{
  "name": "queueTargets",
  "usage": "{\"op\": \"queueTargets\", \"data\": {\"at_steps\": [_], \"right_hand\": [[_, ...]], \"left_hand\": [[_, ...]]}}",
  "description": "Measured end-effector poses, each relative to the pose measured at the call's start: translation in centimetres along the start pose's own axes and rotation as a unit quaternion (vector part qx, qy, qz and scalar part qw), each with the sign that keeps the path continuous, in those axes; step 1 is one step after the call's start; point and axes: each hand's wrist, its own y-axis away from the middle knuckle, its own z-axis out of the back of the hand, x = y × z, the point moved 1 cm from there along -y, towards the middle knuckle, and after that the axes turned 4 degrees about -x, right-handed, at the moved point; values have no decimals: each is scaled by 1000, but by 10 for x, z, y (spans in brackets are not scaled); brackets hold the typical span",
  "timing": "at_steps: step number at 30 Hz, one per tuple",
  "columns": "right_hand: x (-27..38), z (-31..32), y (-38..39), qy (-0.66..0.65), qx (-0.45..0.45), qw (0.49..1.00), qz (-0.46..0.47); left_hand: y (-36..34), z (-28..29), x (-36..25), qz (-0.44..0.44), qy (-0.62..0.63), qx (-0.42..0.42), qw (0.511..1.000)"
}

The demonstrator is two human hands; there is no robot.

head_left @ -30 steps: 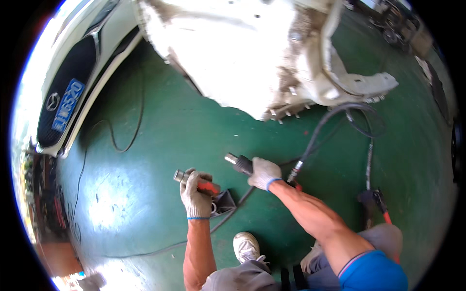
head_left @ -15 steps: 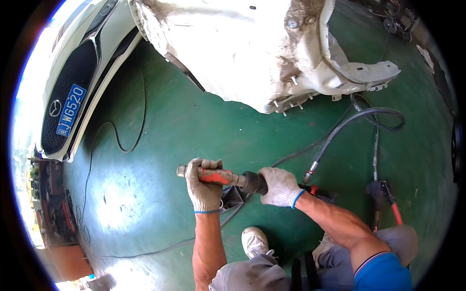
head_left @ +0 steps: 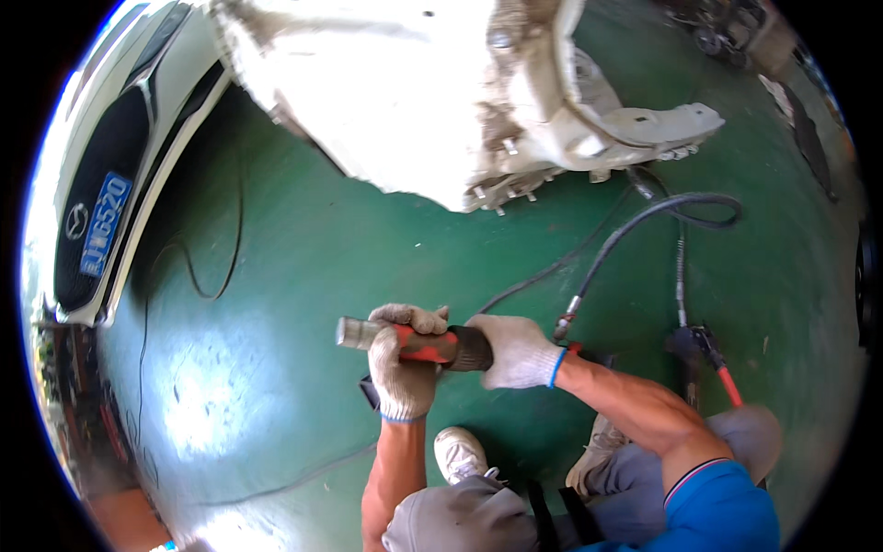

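Both of my hands wear whitish knitted gloves and hold a hydraulic ram (head_left: 425,344), roughly level in front of my knees. It has a silver round end at the left, a worn red body and a dark ribbed collar at the right. My left hand (head_left: 403,368) is wrapped round the red body near the silver end. Around the collar end, my right hand (head_left: 520,353) is closed, its fingers mostly hidden. Just beyond the right wrist a black hose (head_left: 607,250) ends in a metal coupling (head_left: 567,322). A dark bracket-like piece (head_left: 370,392) lies partly hidden behind my left hand.
A white car body shell (head_left: 395,101) stands ahead, with studs along its lower edge. At the left is a white car's front (head_left: 101,202). A red-handled pump (head_left: 708,350) stands on the green floor (head_left: 303,267) to the right. Thin cables (head_left: 198,276) cross the floor.
The silver section between the red body and the dark collar no longer shows; these parts now sit close together. My left fingers have shifted on the body. The whole view has moved slightly.
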Motion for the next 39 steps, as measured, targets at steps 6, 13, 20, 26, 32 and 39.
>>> {"op": "queueTargets", "data": {"at_steps": [6,13,20,26,32,39], "right_hand": [[-26,7,19,-34,-69,996,48],[-42,87,45,155,74,956,237],[-182,84,150,164,189,948,-198],[-194,12,143,-67,50,944,-319],[-191,-13,113,-107,-66,964,-232],[-166,8,8,-215,2,959,-184]], "left_hand": [[10,-6,28,28,-287,99,952],[28,-19,36,54,-337,197,919],[34,-41,29,65,-371,143,915],[36,-54,29,79,-388,93,913],[37,-93,-12,-4,-409,95,907],[-15,-138,-50,-93,-479,142,862]]}}
